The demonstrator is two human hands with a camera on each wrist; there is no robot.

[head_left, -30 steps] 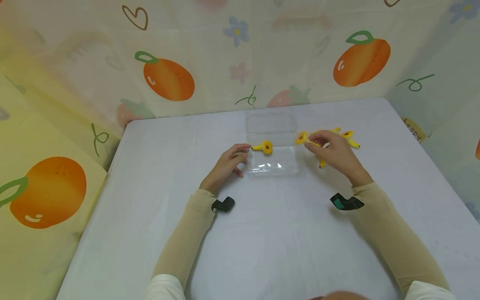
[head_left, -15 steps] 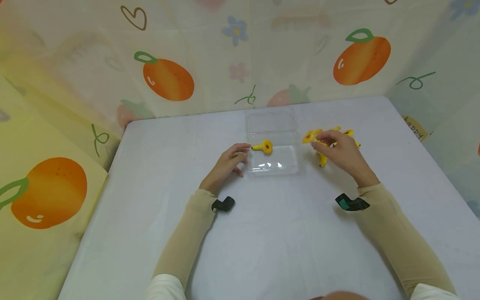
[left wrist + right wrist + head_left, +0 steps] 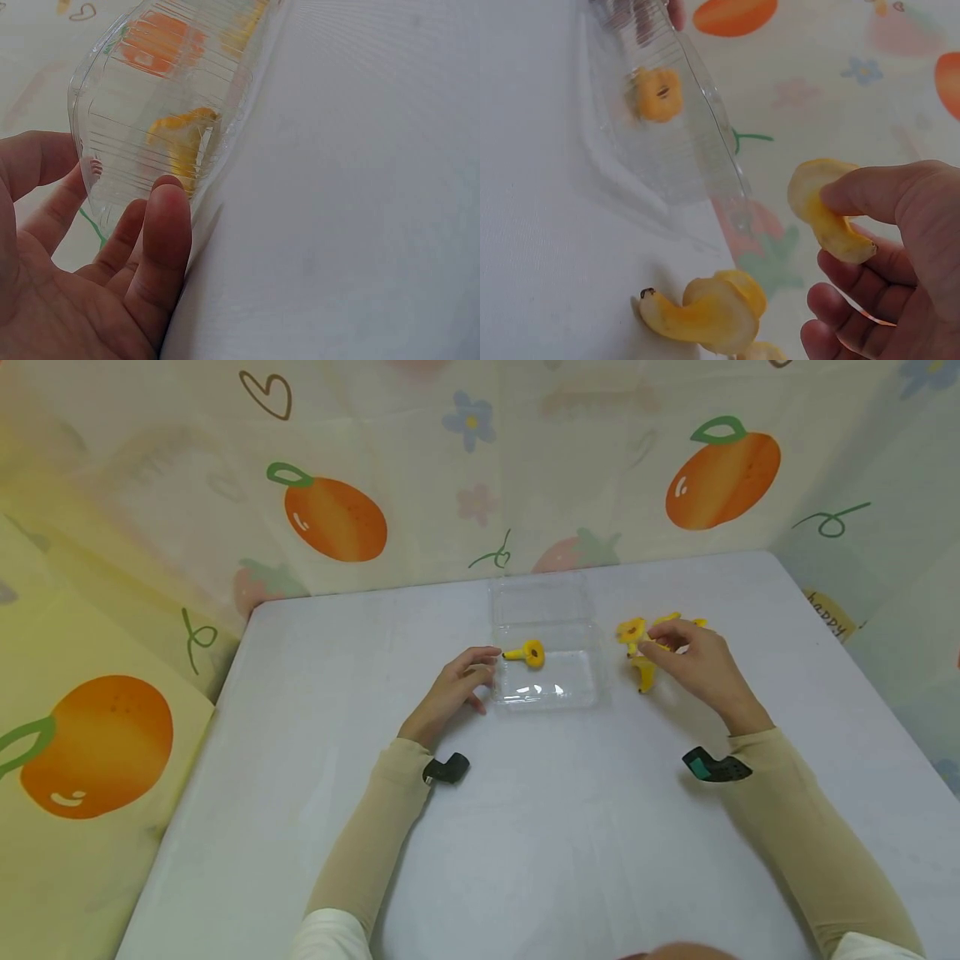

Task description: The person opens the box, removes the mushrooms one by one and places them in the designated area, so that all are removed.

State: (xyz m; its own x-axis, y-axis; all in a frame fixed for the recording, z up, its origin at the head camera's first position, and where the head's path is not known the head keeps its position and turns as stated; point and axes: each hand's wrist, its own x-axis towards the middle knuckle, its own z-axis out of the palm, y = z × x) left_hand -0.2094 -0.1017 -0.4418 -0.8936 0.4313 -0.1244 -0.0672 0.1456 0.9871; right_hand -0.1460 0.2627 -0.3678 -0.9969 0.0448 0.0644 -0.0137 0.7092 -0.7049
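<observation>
Right hand [image 3: 911, 247]: thumb and fingers pinching one yellow piece, the other fingers bent below it.

Held piece [image 3: 838, 234]: curved, banana-like stem with a dark tip, joined to a round yellow head with a brown centre; raised above the table, right of the box and apart from it.

Loose pieces [image 3: 643, 677], same pattern: grouped beneath and about the right hand; count uncertain, the hand covering some. One in the right wrist view lies on its side, dark tip pointing away from the hand.

Left hand [image 3: 455, 685]: fingers loosely bent, holding no piece, fingertips touching the left side of the box.

Box [image 3: 558, 692]: clear, ribbed plastic; lid [image 3: 542, 603] folded back on the far side.

Boxed piece [image 3: 531, 653]: one, yellow, within the box near its left wall; stem to the left, head to the right.

Wrist devices: dark, one on the left [image 3: 447, 769], one on the right [image 3: 717, 767].

Sleeves [image 3: 371, 827]: beige, white at the upper ends.

Table [image 3: 570, 843]: white.

Backdrop [image 3: 420, 452]: pale cloth printed with oranges, flowers and strawberries.
</observation>
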